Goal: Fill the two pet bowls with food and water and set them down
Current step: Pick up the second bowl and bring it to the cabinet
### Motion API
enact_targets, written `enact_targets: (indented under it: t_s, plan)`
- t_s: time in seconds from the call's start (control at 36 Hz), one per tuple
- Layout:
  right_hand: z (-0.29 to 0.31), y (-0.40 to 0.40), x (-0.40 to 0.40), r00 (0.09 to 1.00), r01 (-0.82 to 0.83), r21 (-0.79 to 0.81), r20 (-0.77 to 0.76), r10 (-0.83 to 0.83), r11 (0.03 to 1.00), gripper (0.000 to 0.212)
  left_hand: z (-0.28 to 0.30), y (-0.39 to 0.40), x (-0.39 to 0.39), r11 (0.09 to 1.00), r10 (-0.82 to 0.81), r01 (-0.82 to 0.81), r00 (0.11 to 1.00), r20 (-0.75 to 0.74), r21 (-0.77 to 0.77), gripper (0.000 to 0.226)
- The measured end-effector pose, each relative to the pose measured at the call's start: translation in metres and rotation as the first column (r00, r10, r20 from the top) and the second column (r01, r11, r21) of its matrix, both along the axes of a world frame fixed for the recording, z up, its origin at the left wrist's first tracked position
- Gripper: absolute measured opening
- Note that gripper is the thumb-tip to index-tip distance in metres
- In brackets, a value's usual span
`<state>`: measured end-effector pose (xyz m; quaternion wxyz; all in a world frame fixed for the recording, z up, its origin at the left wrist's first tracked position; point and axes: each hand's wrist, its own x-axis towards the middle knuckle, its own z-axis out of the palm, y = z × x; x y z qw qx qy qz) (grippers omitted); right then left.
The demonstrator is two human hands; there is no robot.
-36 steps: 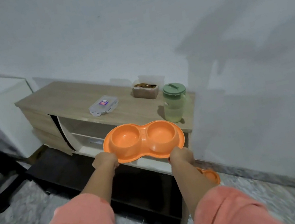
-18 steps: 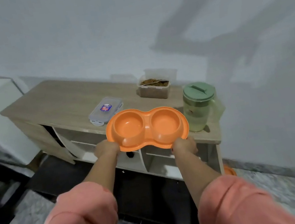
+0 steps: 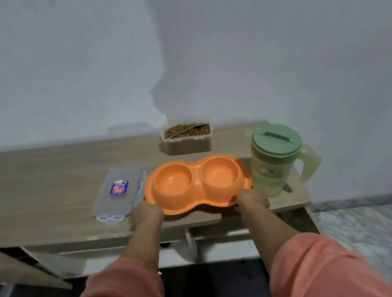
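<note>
Our left hand (image 3: pixel 147 213) and right hand (image 3: pixel 252 200) each grip the near rim of the orange double pet bowl (image 3: pixel 197 184), fingers curled under the edge; the fingertips are hidden. The bowl sits at or just above the wooden cabinet top (image 3: pixel 40 191), between the clear container lid (image 3: pixel 118 192) and the green-lidded water pitcher (image 3: pixel 277 160), long axis running left to right. The open kibble container (image 3: pixel 187 136) lies directly beyond the bowl. The right hand is nearer the pitcher. Compared with half a second ago, the bowl has moved forward over the cabinet and lower.
</note>
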<state>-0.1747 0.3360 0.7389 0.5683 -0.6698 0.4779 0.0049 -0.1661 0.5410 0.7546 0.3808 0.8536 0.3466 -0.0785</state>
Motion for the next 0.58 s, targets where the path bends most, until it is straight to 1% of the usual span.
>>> enact_targets:
  t_s: [0.06, 0.08, 0.17, 0.22, 0.33, 0.44, 0.58]
  plan:
    - [-0.004, 0.003, 0.01, 1.0, 0.005, -0.005, -0.027, -0.005, 1.0, 0.03, -0.001, 0.003, 0.016, 0.999, 0.003, -0.001, 0.999, 0.049, -0.035, 0.017]
    - [-0.004, 0.004, 0.013, 0.999, 0.005, -0.007, -0.038, -0.006, 1.0, 0.029, -0.001, 0.003, 0.022, 1.0, -0.017, 0.018, 0.999, 0.045, -0.019, 0.017]
    - [-0.001, 0.005, 0.017, 0.998, 0.017, -0.005, -0.062, -0.018, 1.0, 0.027, -0.005, 0.002, 0.038, 0.992, -0.108, 0.107, 0.994, 0.006, 0.067, 0.025]
    - [-0.003, 0.004, 0.021, 0.997, 0.023, -0.007, -0.08, -0.023, 1.0, 0.028, -0.008, 0.001, 0.047, 0.986, -0.14, 0.142, 0.99, -0.032, 0.082, 0.027]
    - [-0.012, 0.0, 0.037, 0.994, -0.007, -0.047, -0.114, 0.002, 0.999, 0.034, -0.019, 0.0, 0.058, 0.98, -0.172, 0.177, 0.983, -0.06, 0.087, 0.027]
    - [-0.018, 0.0, 0.046, 0.988, -0.043, -0.051, -0.149, 0.035, 0.998, 0.035, -0.031, 0.001, 0.062, 0.987, -0.142, 0.144, 0.989, -0.041, 0.072, 0.027]
    - [-0.019, 0.002, 0.05, 0.988, -0.053, -0.044, -0.147, 0.046, 0.998, 0.037, -0.041, 0.004, 0.063, 0.991, -0.127, 0.128, 0.991, -0.041, 0.036, 0.024]
